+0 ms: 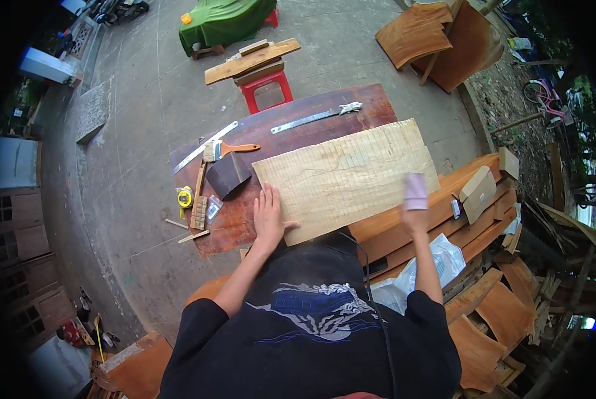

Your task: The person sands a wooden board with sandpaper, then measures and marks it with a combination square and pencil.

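A pale wooden board (344, 173) with a rippled grain lies on the dark reddish wooden table (231, 229). My left hand (269, 216) rests at the board's near left corner, fingers stretched out and thumb apart on its surface. Near the right end of the board, my right hand (415, 218) grips a pale purple folded sheet (415, 191) that looks like sandpaper. Motion blurs this hand, and its fingers are partly hidden. A dark folded sheet (228, 175) stands just left of the board, beside a paintbrush (234, 148) with an orange handle.
Left on the table are a yellow tape measure (185, 197), a wooden-handled brush (199, 206) and a metal ruler (208, 146). Another metal rule (311, 120) lies behind the board. Stacked planks (404, 233) and a white plastic bag (437, 263) are on the right; a red stool (266, 93) stands ahead.
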`<state>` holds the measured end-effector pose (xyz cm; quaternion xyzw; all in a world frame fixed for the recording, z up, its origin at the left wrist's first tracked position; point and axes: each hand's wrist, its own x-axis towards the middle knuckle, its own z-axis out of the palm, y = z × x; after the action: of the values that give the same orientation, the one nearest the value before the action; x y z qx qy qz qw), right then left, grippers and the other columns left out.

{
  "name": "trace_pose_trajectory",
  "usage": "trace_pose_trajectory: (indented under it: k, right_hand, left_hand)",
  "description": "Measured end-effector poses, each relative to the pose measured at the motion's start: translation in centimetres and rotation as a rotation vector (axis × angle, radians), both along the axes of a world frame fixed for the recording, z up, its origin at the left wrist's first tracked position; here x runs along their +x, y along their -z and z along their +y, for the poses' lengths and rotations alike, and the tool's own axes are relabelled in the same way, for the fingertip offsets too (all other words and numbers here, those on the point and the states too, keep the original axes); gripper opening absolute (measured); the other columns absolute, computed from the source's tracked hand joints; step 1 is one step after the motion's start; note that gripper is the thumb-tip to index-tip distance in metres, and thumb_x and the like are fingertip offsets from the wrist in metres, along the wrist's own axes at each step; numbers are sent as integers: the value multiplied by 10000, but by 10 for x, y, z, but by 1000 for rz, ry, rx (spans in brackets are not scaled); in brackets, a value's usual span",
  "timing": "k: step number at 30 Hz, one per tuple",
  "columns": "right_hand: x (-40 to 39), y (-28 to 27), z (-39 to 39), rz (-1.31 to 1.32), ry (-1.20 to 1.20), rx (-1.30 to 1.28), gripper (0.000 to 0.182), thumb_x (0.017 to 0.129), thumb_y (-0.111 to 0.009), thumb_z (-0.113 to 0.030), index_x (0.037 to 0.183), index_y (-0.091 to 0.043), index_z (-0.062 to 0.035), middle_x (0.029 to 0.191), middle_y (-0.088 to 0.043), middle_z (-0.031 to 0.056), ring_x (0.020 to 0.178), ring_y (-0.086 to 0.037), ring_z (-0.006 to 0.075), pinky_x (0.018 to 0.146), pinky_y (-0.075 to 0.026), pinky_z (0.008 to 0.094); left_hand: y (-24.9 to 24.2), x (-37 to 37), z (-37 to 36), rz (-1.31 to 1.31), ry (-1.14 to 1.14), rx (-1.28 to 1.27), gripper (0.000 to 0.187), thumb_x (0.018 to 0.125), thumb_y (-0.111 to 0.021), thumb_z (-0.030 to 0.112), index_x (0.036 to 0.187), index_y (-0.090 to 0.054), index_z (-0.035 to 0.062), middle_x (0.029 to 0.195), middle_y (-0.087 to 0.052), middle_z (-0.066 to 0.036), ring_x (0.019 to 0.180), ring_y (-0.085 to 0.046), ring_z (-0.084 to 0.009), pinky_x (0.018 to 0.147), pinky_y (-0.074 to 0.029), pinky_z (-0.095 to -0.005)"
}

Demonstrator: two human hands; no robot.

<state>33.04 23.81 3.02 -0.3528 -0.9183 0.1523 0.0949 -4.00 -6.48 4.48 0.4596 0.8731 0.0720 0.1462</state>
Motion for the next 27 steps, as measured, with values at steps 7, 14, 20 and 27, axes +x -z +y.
trace_pose_trajectory:
  k: [7,14,20,27]
  right_hand:
    - [-129,17,-80,22,-40,-256,934,1000,-614,-431,1685,-189,40,1771,-158,263,1640,-99,456,1356,-51,497]
    - [-259,-10,-42,59,-683,-138,771,1005,-620,-424,1660,-386,-91,1745,-305,194,1624,-262,360,1348,-181,426]
    - [-165,43,75,30,303,-83,723,1104,-512,-343,1669,-266,34,1780,-190,210,1660,-140,334,1356,-104,387]
    - [-184,27,-92,0,-108,-223,841,1033,-618,-407,1648,-292,64,1739,-221,302,1639,-153,433,1348,-129,456]
  left_hand:
    - [6,1,2,-26,-10,-5,1431,510,-988,562,1624,-339,-57,1731,-283,-273,1561,-372,-426,1274,-322,-534]
    - [8,1,-7,-49,-33,75,1408,532,-989,553,1639,-339,-25,1751,-260,-230,1565,-358,-430,1286,-300,-542]
    - [2,3,-7,-29,-45,59,1400,546,-976,585,1647,-342,-4,1748,-272,-210,1580,-316,-448,1302,-252,-567]
    - [4,5,-6,-100,-66,112,1347,593,-995,496,1660,-325,19,1739,-273,-225,1588,-290,-460,1310,-239,-569]
